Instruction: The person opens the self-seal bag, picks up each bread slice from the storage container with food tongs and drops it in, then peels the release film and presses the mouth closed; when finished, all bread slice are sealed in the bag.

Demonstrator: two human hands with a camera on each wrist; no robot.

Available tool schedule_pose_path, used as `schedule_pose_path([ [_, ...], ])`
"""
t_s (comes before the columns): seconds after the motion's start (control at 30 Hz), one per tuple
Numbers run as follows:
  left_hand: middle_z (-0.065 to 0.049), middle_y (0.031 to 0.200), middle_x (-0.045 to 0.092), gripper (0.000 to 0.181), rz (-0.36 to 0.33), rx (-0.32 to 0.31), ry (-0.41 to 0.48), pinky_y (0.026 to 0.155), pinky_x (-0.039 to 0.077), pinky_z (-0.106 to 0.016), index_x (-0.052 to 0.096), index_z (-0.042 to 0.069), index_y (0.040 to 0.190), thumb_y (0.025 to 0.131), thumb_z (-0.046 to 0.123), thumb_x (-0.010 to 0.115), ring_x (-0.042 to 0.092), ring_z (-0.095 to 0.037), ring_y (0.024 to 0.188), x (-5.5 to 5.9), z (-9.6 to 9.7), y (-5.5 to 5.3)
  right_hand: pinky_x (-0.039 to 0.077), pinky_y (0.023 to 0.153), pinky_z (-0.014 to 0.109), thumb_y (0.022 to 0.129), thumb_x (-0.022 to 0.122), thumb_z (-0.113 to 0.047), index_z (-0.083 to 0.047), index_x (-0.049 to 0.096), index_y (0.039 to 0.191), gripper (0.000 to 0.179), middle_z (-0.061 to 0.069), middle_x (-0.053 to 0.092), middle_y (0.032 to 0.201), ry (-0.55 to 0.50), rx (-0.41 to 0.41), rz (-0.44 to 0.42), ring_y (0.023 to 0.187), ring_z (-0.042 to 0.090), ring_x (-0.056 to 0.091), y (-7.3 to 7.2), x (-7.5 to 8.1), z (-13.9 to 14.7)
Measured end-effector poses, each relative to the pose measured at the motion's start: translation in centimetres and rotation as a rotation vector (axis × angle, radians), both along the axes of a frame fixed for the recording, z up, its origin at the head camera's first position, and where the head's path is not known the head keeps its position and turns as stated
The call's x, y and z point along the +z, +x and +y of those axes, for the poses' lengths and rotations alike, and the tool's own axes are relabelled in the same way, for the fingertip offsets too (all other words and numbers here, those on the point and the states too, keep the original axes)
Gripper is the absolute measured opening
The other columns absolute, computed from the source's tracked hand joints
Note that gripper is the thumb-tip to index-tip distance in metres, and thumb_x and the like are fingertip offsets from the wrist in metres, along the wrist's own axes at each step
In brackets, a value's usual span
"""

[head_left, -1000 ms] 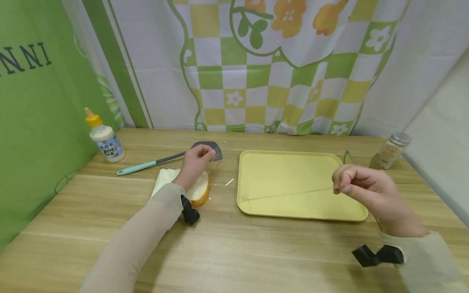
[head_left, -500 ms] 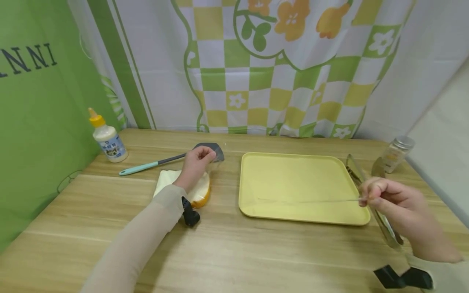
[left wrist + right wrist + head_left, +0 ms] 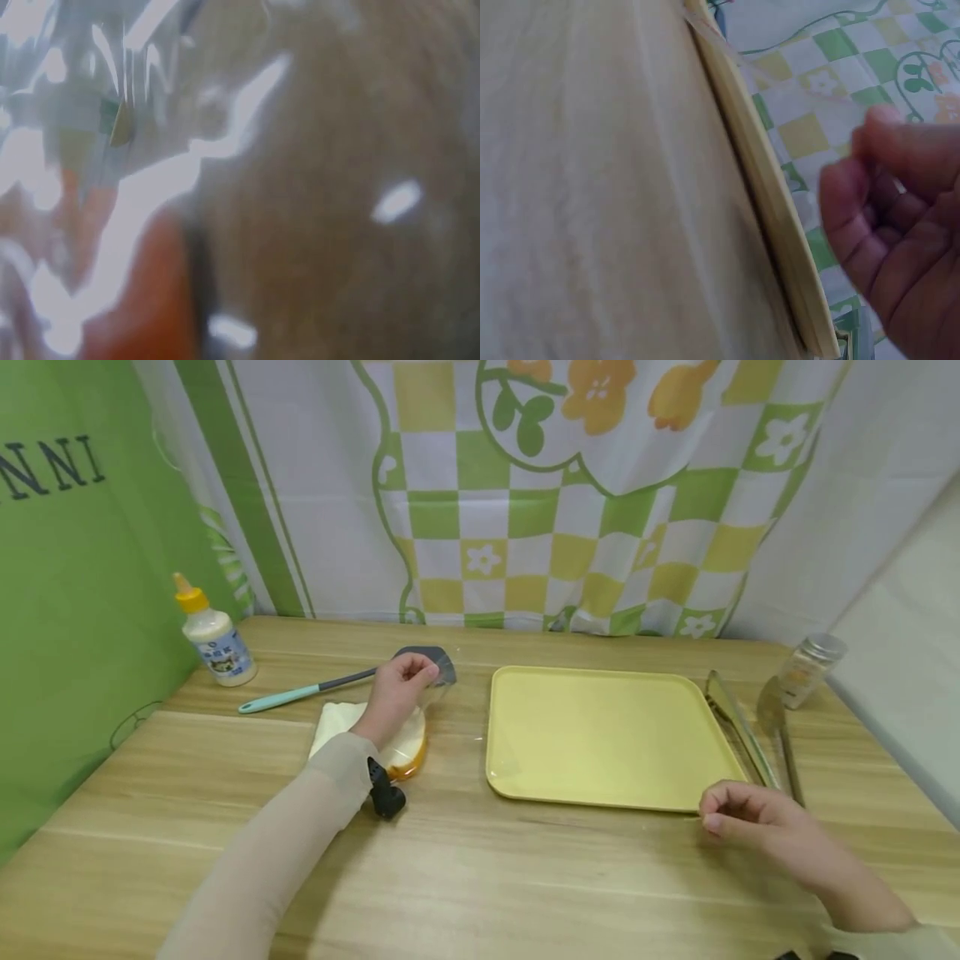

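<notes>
In the head view my left hand [image 3: 393,697] is over the sliced bread [image 3: 411,747], which has an orange-brown crust and lies in clear wrapping. Thumb and fingertips pinch the clear plastic wrapper [image 3: 439,692] above it. Glare off this plastic fills much of the left wrist view, where the crust shows as a blurred orange patch. My right hand [image 3: 780,839] is low by the near right corner of the yellow tray [image 3: 600,735]. Its thumb and forefinger pinch a thin clear plastic strip [image 3: 802,86], faintly seen in the right wrist view.
A spatula with a mint handle [image 3: 279,700] lies behind the bread. The yellow-capped squeeze bottle [image 3: 220,647] stands at the back left. Right of the tray are metal tongs [image 3: 742,731], a dark long-handled utensil [image 3: 783,747] and a silver-lidded jar [image 3: 812,671].
My right hand moved right and nearer with the strip, then back left and down to the tray's near corner. The tongs came into fuller view. My left hand kept its place.
</notes>
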State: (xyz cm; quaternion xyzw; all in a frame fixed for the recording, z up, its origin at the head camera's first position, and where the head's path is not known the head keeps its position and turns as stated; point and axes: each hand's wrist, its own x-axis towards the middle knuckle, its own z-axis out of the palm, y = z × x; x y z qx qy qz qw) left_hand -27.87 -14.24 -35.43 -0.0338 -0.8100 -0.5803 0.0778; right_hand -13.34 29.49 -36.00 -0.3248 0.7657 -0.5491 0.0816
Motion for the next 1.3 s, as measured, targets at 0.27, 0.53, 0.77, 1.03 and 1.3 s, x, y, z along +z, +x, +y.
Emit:
schedule_pose_path([
  [0.27,-0.003,0.083,0.056,0.015,0.029,-0.002,0.005,0.064,0.041,-0.021,0.062,0.002,0.091,0.09,0.017,0.062,0.047,-0.014,0.077,0.2,0.1,0.1,0.046,0.057,0.023,0.091,0.054,-0.001,-0.001,0.055,0.099,0.008,-0.004,0.059,0.085,0.352,-0.109,0.002,0.074,0.003,0.053,0.3,0.1,0.1],
  [0.53,-0.003,0.082,0.056,0.015,0.044,0.0,0.003,0.063,0.042,-0.02,0.063,0.002,0.09,0.09,0.017,0.062,0.048,-0.013,0.075,0.1,0.2,-0.1,0.05,0.063,0.023,0.095,0.052,-0.011,0.003,0.054,0.115,0.025,-0.003,0.061,0.099,0.489,-0.267,-0.026,0.084,-0.004,0.054,-0.2,2.7,0.8],
  [0.77,-0.002,0.081,0.055,0.015,0.042,0.005,0.011,0.063,0.041,-0.02,0.062,0.001,0.09,0.09,0.016,0.061,0.047,-0.013,0.075,0.5,0.3,0.2,0.05,0.064,0.024,0.096,0.049,-0.012,0.006,0.048,0.121,0.031,-0.009,0.059,0.1,0.452,-0.373,0.008,0.084,0.001,0.057,-0.9,5.2,0.3],
  [1.03,-0.001,0.083,0.055,0.017,0.031,0.035,0.021,0.066,0.042,-0.02,0.062,0.002,0.093,0.09,0.019,0.062,0.049,-0.012,0.078,1.3,0.3,0.1,0.047,0.065,0.023,0.097,0.05,-0.016,-0.002,0.053,0.117,0.025,0.0,0.061,0.092,0.428,-0.341,0.009,0.078,0.012,0.056,-1.3,7.0,-2.5],
  [1.3,0.001,0.077,0.056,0.021,0.13,0.085,0.008,0.063,0.041,-0.018,0.064,-0.001,0.092,0.088,0.019,0.064,0.048,-0.01,0.073,3.0,0.4,0.0,0.05,0.067,0.024,0.096,0.051,-0.012,0.003,0.055,0.114,0.025,0.003,0.063,0.091,0.322,-0.256,-0.002,0.077,0.014,0.059,-1.7,6.4,-5.2],
])
